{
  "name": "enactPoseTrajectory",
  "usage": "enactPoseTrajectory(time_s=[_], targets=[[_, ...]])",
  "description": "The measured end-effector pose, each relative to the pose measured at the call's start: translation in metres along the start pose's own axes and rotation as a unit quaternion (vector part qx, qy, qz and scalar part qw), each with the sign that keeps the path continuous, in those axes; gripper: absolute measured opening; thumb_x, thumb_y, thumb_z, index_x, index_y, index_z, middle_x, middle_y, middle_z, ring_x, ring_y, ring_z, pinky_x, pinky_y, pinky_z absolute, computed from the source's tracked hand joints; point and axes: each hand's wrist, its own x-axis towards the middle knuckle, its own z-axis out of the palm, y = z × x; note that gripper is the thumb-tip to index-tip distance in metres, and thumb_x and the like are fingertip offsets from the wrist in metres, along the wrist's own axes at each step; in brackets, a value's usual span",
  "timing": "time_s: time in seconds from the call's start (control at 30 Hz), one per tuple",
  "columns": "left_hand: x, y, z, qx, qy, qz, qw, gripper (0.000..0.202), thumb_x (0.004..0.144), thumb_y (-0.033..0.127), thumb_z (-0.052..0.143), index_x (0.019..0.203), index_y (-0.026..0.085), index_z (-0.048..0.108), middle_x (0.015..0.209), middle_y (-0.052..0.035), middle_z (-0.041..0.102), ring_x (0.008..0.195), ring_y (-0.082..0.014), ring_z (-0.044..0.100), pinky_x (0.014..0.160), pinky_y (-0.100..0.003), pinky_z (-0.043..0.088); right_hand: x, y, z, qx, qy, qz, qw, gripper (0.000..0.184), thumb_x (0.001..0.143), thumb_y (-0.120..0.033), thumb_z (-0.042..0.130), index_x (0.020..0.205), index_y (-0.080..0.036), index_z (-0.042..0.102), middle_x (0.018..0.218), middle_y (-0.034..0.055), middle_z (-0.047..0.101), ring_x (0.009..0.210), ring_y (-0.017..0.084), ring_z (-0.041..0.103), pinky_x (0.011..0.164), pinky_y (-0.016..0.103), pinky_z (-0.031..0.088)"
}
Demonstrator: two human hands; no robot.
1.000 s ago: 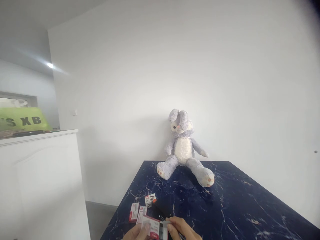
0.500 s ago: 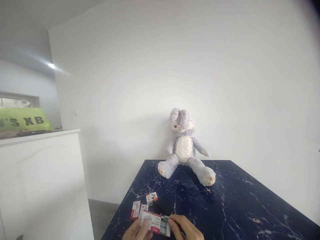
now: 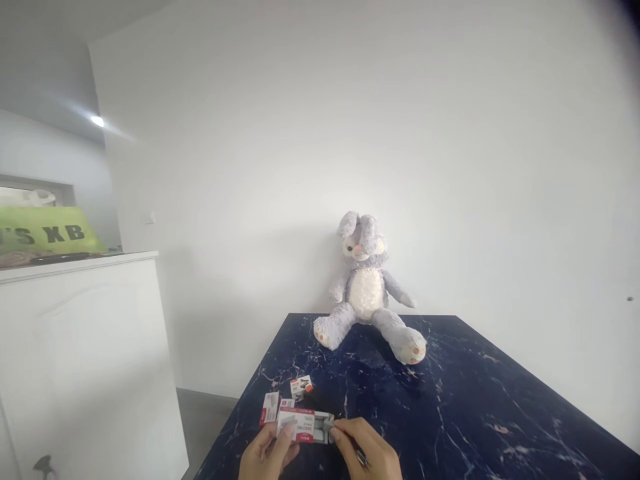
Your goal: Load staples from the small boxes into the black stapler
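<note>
My left hand (image 3: 270, 453) grips a red-and-white staple box (image 3: 300, 427) between thumb and fingers, holding it above the table. Its inner tray (image 3: 324, 433) is partly slid out on the right, with grey pieces showing inside. At that end, my right hand (image 3: 367, 448) pinches a small grey strip of staples (image 3: 328, 425). A thin dark, shiny object (image 3: 361, 458) shows under the right hand's fingers; its kind is unclear. Behind the held box lie another red-and-white box (image 3: 270, 407), a partly hidden one (image 3: 287, 403) and a small white box (image 3: 301, 386).
A black object with an orange tip (image 3: 320, 401), its shape partly lost against the table, lies beyond the hands. A grey plush rabbit (image 3: 367, 293) sits at the back of the dark blue marbled table (image 3: 475, 393). A white cabinet (image 3: 85, 360) stands at left.
The right hand has shifted slightly, and a grey strip now shows raised at its fingertips above the tray. The staple box is held more level. The view has tilted a little.
</note>
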Motion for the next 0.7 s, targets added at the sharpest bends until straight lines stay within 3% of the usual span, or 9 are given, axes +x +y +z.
enactPoseTrajectory(time_s=[0.13, 0.33, 0.47, 0.57, 0.7], targets=[[-0.005, 0.003, 0.001, 0.031, -0.058, -0.024, 0.998, 0.066, 0.050, 0.065, 0.085, 0.086, 0.010, 0.078, 0.087, -0.0138, 0.076, 0.083, -0.0274, 0.072, 0.068, -0.029, 0.062, 0.001, -0.003, 0.000, -0.010, -0.015, 0.019, 1.000, 0.052, 0.097, -0.060, 0.041, 0.078, -0.024, 0.073, 0.071, 0.0040, 0.069, 0.064, 0.015, 0.066, 0.063, 0.020, 0.053], [-0.009, 0.009, 0.001, 0.051, -0.092, -0.009, 0.994, 0.061, 0.056, 0.066, 0.082, 0.082, 0.011, 0.076, 0.089, -0.0142, 0.076, 0.087, -0.0297, 0.071, 0.073, -0.033, 0.061, 0.005, -0.005, -0.007, 0.026, -0.081, 0.148, 0.985, 0.049, 0.085, -0.068, 0.056, 0.076, -0.021, 0.068, 0.062, -0.0004, 0.065, 0.054, 0.014, 0.060, 0.053, 0.019, 0.047], [-0.013, 0.014, 0.002, 0.107, -0.098, 0.058, 0.988, 0.055, 0.064, 0.068, 0.074, 0.075, 0.015, 0.070, 0.082, -0.0092, 0.075, 0.080, -0.0283, 0.071, 0.074, -0.034, 0.061, 0.004, -0.005, -0.011, 0.017, -0.142, 0.145, 0.979, 0.038, 0.088, -0.056, 0.060, 0.074, -0.021, 0.067, 0.065, -0.0013, 0.066, 0.059, 0.014, 0.061, 0.057, 0.018, 0.047], [-0.019, 0.016, 0.003, 0.138, -0.109, 0.112, 0.978, 0.050, 0.070, 0.068, 0.069, 0.074, 0.018, 0.066, 0.085, -0.0079, 0.074, 0.078, -0.0262, 0.071, 0.072, -0.031, 0.060, 0.002, -0.007, -0.012, 0.008, -0.147, 0.110, 0.983, 0.027, 0.091, -0.045, 0.061, 0.077, -0.022, 0.066, 0.071, -0.0014, 0.067, 0.063, 0.014, 0.061, 0.062, 0.018, 0.047], [-0.023, 0.019, 0.004, 0.118, -0.123, 0.107, 0.980, 0.044, 0.072, 0.062, 0.072, 0.078, 0.020, 0.058, 0.084, -0.0077, 0.073, 0.075, -0.0243, 0.070, 0.069, -0.030, 0.059, 0.002, -0.010, -0.013, 0.013, -0.140, 0.123, 0.982, 0.021, 0.089, -0.040, 0.063, 0.078, -0.022, 0.066, 0.069, -0.0022, 0.065, 0.062, 0.014, 0.060, 0.062, 0.019, 0.047]])
